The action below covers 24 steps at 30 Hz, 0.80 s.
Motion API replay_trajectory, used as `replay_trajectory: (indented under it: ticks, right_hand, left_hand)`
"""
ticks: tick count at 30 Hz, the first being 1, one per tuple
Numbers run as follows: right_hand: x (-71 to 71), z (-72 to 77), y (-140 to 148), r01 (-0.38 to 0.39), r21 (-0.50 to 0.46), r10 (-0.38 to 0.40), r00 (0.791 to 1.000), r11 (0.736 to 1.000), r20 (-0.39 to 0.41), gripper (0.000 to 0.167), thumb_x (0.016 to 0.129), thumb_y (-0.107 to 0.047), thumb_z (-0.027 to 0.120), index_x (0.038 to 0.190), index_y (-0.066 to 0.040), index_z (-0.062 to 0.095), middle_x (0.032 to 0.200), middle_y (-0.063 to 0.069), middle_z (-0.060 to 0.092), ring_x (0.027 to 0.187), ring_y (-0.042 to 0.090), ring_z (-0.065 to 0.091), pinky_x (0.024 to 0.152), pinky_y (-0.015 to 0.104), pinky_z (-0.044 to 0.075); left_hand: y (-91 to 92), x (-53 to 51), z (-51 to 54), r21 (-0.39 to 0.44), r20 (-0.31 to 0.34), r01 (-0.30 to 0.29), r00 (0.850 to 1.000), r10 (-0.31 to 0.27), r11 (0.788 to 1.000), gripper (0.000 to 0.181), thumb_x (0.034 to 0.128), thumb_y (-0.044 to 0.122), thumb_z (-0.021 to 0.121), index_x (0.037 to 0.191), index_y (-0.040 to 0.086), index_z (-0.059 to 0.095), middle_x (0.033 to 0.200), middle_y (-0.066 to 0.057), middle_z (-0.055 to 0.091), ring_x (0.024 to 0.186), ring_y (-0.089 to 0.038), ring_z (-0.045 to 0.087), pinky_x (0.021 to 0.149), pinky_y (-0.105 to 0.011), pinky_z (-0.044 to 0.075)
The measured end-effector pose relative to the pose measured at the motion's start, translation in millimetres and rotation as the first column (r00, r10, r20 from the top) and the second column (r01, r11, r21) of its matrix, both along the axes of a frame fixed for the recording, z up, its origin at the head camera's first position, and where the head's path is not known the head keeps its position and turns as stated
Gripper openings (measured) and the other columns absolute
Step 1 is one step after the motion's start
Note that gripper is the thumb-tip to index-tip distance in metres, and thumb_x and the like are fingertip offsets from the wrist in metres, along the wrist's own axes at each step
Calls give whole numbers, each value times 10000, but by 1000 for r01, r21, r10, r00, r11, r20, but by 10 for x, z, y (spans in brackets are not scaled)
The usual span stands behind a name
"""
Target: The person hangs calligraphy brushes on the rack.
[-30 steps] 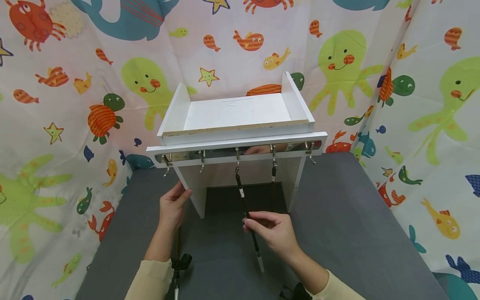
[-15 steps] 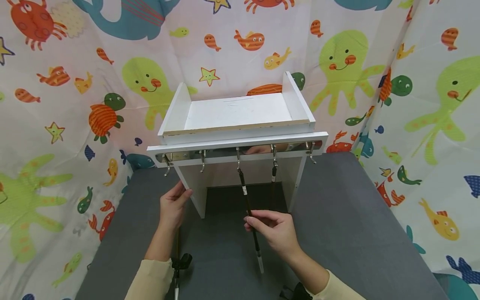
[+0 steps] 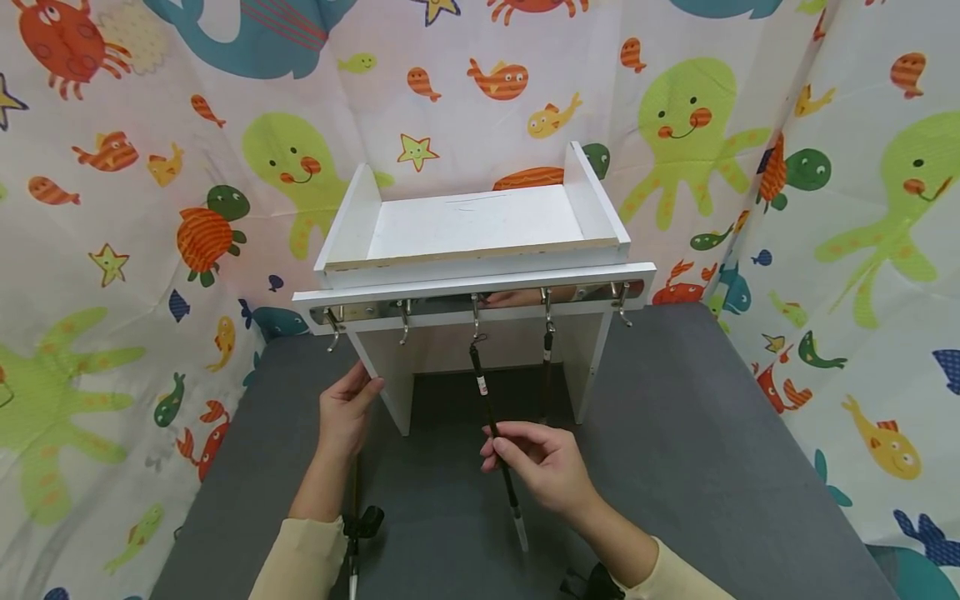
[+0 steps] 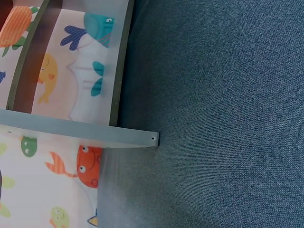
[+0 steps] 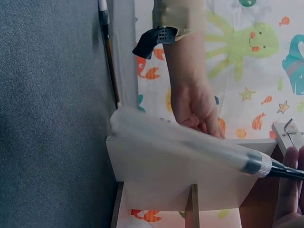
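A white shelf rack [image 3: 480, 278] stands on the grey cloth, with a metal strip of several hooks along its front. My left hand [image 3: 347, 412] holds the rack's left side panel [image 3: 388, 383], thumb in front. Between the thumb and fingers of my right hand [image 3: 551, 467] is a dark calligraphy brush [image 3: 513, 498], tilted, tip down. Its cord loop is at the middle hook [image 3: 475, 317]; whether it is caught there I cannot tell. In the right wrist view the brush's clear cap [image 5: 209, 149] crosses in front of the rack. The left wrist view shows the rack's edge [image 4: 133, 136], no hand.
Another brush [image 3: 547, 375] hangs from the hook to the right. A further brush [image 3: 354, 575] lies on the cloth beside my left forearm, also visible in the right wrist view. Sea-animal curtains [image 3: 480, 108] enclose the back and sides.
The brush's top end swung slightly right and up toward the middle hook, then came back left and down. My right hand shifted a little with it. My left hand stayed on the panel.
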State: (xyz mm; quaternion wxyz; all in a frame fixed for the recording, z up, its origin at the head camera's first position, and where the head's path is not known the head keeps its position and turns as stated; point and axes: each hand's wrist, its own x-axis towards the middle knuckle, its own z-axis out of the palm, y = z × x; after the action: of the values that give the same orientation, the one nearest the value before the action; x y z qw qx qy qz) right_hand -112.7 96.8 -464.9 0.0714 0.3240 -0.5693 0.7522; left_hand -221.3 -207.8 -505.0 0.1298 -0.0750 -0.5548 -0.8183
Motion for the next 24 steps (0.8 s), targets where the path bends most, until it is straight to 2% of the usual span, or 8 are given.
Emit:
replay_trajectory:
  ticks: [12,17,24]
  right_hand:
    - [-4,-5,-7,-36,57,34,999,998,35,216,974,118,545,1164,159,639,904,318,687,738,278,743,759,428,610]
    - [0,-14,-4,-38,50,35,998,998,55,219,986,106,534,1174,164,632,904,330,679,737,283,743,751,450,609]
    - [19,-35,11,-58,32,55,994,998,92,220,996,93,526,1174,183,618,904,360,656,747,247,747,762,462,609]
  left_hand:
    - [8,8,8,-4,21,-10,1000,10,1000,458,901,-165,625,1340,-50,565,1209,37,729,1185,-114,663,956,-261,543]
    - [12,6,19,-2,46,-16,999,16,1000,467,902,-191,600,1351,-83,525,1193,49,733,1180,-110,666,963,-258,538]
    - [11,8,23,10,33,-4,999,4,1000,474,898,-189,606,1353,-101,506,1196,37,734,1175,-113,669,962,-258,538]
